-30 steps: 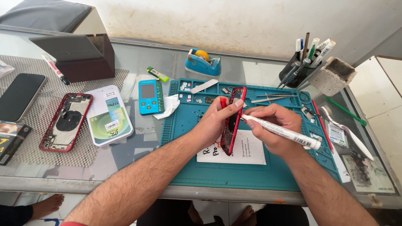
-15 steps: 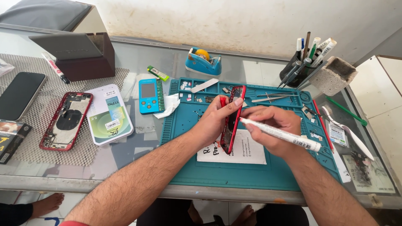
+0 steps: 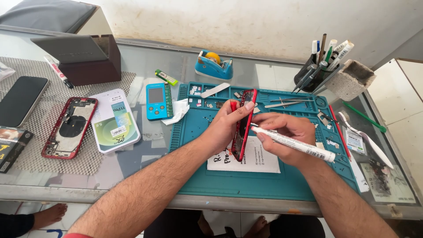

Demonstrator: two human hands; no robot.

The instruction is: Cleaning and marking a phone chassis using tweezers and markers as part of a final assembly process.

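Note:
My left hand (image 3: 226, 124) holds a red phone frame (image 3: 243, 125) upright on its edge over the teal work mat (image 3: 264, 180). My right hand (image 3: 285, 136) grips a white tube-shaped applicator (image 3: 294, 144) with its tip against the frame's edge. A white printed paper sheet (image 3: 246, 161) lies on the mat under both hands. Small screws and parts sit in the mat's top trays (image 3: 207, 93).
Left of the mat lie a red phone back housing (image 3: 69, 127), a white box (image 3: 113, 121), a dark phone (image 3: 21, 100), a blue tester device (image 3: 156, 101). A tape dispenser (image 3: 213, 65) and a tool holder (image 3: 317, 72) stand behind. Tweezers (image 3: 286, 102) lie top right.
The applicator tip has crept slightly along the frame's edge; both hands stay almost in the same place.

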